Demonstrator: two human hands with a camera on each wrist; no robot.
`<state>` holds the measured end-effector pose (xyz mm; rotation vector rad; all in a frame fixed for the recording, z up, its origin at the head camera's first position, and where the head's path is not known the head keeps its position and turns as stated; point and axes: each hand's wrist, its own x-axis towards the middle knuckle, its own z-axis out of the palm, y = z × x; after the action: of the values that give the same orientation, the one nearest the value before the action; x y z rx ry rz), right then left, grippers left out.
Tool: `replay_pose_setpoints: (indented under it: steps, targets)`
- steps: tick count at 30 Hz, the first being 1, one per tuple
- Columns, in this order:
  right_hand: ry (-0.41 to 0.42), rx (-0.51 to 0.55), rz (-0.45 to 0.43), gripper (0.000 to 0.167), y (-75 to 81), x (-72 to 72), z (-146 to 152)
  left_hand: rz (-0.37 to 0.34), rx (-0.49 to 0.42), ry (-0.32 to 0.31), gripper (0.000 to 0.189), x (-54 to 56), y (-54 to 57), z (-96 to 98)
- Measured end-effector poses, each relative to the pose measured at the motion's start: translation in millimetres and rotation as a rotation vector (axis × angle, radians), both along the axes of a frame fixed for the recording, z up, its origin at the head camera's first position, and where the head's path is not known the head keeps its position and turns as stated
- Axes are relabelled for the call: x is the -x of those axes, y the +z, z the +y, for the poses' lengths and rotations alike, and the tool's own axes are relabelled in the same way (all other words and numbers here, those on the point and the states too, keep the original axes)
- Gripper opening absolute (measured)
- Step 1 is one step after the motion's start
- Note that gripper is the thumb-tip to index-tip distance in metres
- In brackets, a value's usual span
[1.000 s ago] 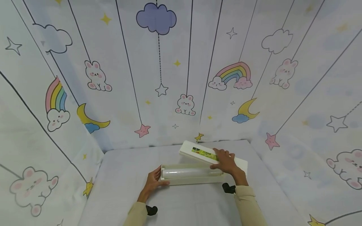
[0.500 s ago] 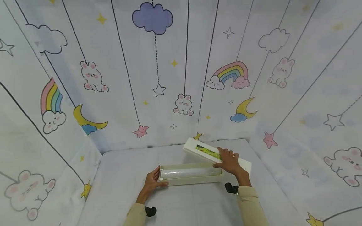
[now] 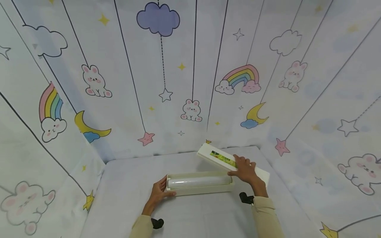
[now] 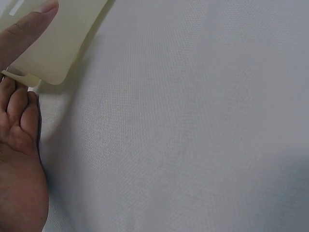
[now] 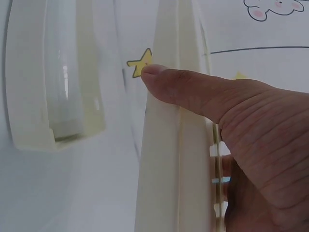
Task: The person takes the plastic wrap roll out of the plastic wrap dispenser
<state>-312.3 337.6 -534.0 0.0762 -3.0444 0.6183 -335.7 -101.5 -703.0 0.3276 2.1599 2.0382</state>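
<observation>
A long cream plastic cling film dispenser [image 3: 205, 189] lies lengthwise on the white cloth, its top off. Inside rests a roll of clear cling film [image 3: 199, 181], shiny along its length. My left hand [image 3: 157, 193] grips the dispenser's left end, thumb along the front wall and fingers round the end. Held slantwise behind and right of the dispenser is its cream lid [image 3: 205, 150], with a green and yellow label [image 3: 221, 158] on top. My right hand [image 3: 245, 170] holds this lid across its width; in the right wrist view the thumb [image 5: 183, 87] presses its near side.
White cloth [image 3: 184, 218] covers the table. Fabric walls [image 3: 125, 82] printed with bunnies, clouds and stars rise at the back and both sides. A black wrist camera mount [image 3: 246, 198] sits at the right wrist, another black mount [image 3: 157, 223] at the left.
My right hand has carried the lid right and slightly back, away from the dispenser's right end. The left hand keeps its grip on the dispenser. The head view has turned slightly.
</observation>
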Motion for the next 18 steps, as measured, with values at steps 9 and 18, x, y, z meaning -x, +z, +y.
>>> replay_pose_setpoints:
  steps: [9,18]
  targets:
    - [-0.028,0.023,0.003,0.099,-6.6,-4.7,17.2,-0.022,-0.014,0.005,0.109,-2.2,2.5,1.9]
    - [-0.064,0.018,0.008,0.096,-4.1,-11.9,25.4,0.001,-0.003,0.012,0.110,-0.2,-0.5,0.0]
